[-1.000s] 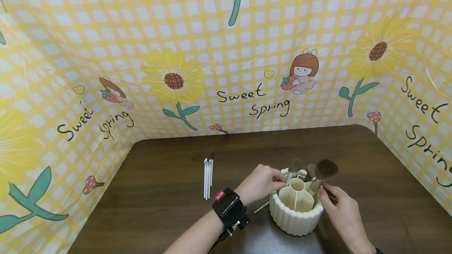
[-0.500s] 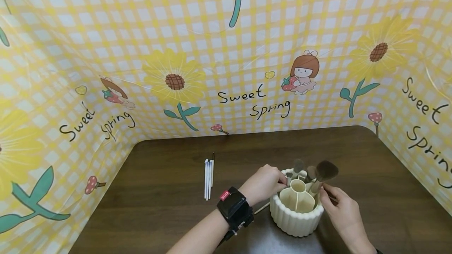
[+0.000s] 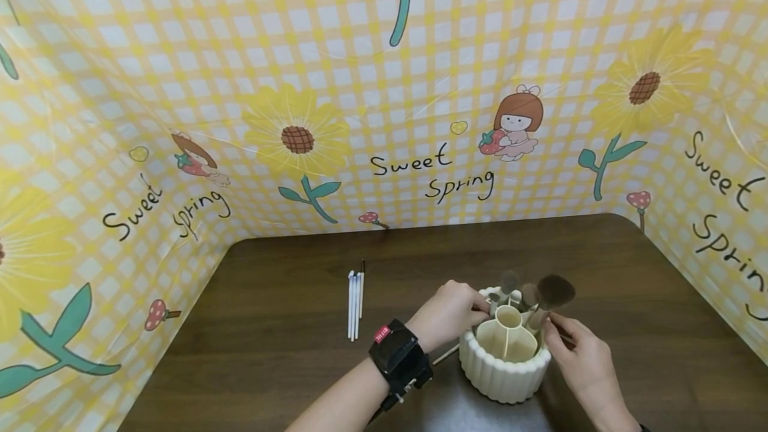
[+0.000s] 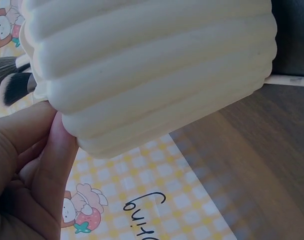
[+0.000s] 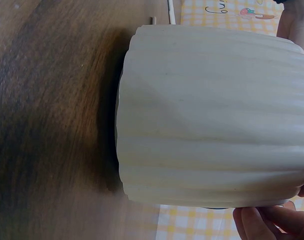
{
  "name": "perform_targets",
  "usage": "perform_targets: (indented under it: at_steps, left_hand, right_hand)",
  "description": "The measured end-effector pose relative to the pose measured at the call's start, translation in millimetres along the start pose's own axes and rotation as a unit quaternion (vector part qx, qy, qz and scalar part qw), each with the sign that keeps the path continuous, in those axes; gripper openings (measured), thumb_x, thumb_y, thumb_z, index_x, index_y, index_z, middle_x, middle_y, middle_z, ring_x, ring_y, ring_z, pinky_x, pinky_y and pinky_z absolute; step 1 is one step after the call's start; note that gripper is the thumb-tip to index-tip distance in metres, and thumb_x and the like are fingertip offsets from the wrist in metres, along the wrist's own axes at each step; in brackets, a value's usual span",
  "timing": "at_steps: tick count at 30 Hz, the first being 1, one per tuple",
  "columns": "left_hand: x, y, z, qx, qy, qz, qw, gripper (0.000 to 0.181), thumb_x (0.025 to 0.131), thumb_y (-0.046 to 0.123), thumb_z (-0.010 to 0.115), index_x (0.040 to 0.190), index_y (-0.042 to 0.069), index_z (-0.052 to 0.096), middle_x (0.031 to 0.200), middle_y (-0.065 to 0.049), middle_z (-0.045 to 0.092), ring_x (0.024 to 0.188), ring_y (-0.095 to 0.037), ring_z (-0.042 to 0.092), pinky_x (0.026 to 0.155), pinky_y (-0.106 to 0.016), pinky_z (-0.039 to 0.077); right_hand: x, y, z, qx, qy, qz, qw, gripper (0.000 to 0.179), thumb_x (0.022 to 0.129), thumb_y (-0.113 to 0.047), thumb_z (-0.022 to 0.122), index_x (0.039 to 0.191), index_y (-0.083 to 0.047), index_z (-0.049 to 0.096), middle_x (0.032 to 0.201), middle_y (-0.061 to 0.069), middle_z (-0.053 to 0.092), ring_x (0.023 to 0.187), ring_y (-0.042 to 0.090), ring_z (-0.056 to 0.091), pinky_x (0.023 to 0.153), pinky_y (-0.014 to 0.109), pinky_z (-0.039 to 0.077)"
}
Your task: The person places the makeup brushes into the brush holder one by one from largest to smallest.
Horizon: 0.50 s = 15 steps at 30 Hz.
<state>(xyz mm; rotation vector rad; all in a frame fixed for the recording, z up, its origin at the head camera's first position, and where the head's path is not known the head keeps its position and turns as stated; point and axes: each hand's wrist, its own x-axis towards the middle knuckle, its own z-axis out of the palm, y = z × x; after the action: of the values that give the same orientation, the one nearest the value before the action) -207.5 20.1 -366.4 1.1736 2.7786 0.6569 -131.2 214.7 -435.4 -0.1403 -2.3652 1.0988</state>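
A cream, ribbed round brush holder with divided compartments stands on the table. Several makeup brushes rise from its far side, the largest being a dark, fluffy powder brush. My left hand pinches the holder's rim at the left, right beside a small dark brush. In the left wrist view its fingertips are partly hidden behind the ribbed wall. My right hand holds the right side of the rim, close to the powder brush. Its fingers touch the ribbed wall in the right wrist view.
Several slim white brushes lie side by side on the dark wooden table. A thin pale stick lies just left of the holder. Yellow checked cloth rises behind and at both sides.
The holder and its brushes have shifted very slightly right. My left hand has moved slightly right along the rim, and a small brush beside its fingers shows more clearly. My right hand stays nearly still.
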Motion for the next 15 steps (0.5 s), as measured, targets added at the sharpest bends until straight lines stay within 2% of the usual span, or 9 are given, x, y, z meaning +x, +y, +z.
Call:
perform_targets:
  at_steps: [8, 15]
  left_hand:
    - [-1.4, -2.7, 1.0, -0.041, 0.004, -0.009, 0.9991, 0.013, 0.089, 0.015, 0.066, 0.095, 0.012, 0.077, 0.088, 0.003, 0.075, 0.069, 0.008, 0.056, 0.060, -0.006, 0.042]
    - [-3.2, -2.4, 0.6, -0.049, 0.011, -0.012, 0.9987, 0.013, 0.089, 0.014, 0.066, 0.096, 0.010, 0.077, 0.089, 0.002, 0.076, 0.073, 0.007, 0.061, 0.061, -0.005, 0.043]
  right_hand:
    - [0.3, -3.3, -0.7, -0.013, 0.001, 0.008, 0.9999, 0.023, 0.086, -0.010, 0.061, 0.102, 0.003, 0.072, 0.098, 0.019, 0.072, 0.075, -0.028, 0.042, 0.064, -0.004, 0.036]
    - [-0.3, -2.2, -0.7, -0.013, 0.003, 0.002, 0.9999, 0.022, 0.085, -0.010, 0.061, 0.101, 0.003, 0.072, 0.097, 0.019, 0.072, 0.074, -0.028, 0.043, 0.064, -0.003, 0.037]
